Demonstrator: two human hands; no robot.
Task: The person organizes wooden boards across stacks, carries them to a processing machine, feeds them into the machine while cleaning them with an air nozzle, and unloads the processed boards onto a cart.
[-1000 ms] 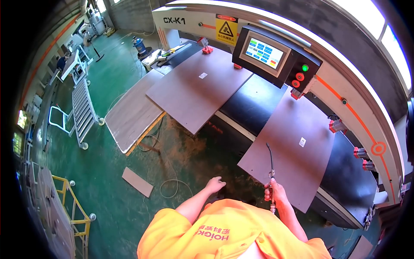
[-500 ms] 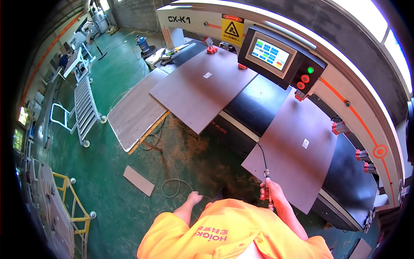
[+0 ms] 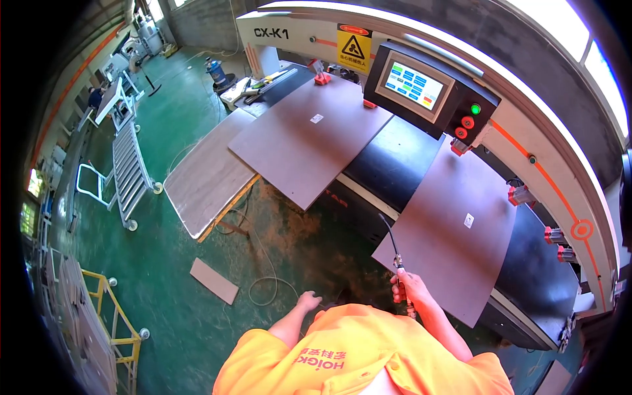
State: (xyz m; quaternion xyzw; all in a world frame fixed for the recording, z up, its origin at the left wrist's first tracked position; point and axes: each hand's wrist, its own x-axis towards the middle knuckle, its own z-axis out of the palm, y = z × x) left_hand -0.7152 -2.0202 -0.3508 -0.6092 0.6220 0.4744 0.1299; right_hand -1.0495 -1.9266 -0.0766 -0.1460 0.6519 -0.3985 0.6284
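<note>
My right hand is wrapped round an air blow gun with a thin black nozzle that points up and to the left. The nozzle is beside the near left corner of the right brown panel, which bears a small white label. Low in front of my body hangs my left hand, over the floor near a thin looped hose; whether its fingers hold anything is too small to tell. A second brown panel lies further left on the black machine bed.
A machine beam with a control screen arches over the bed. A side table adjoins it on the left. A board lies on the green floor. Carts stand at left; another person is far off.
My right hand and the blow gun have moved left, and the nozzle has tilted further left. My left hand has dropped and shifted left. The view has shifted slightly.
</note>
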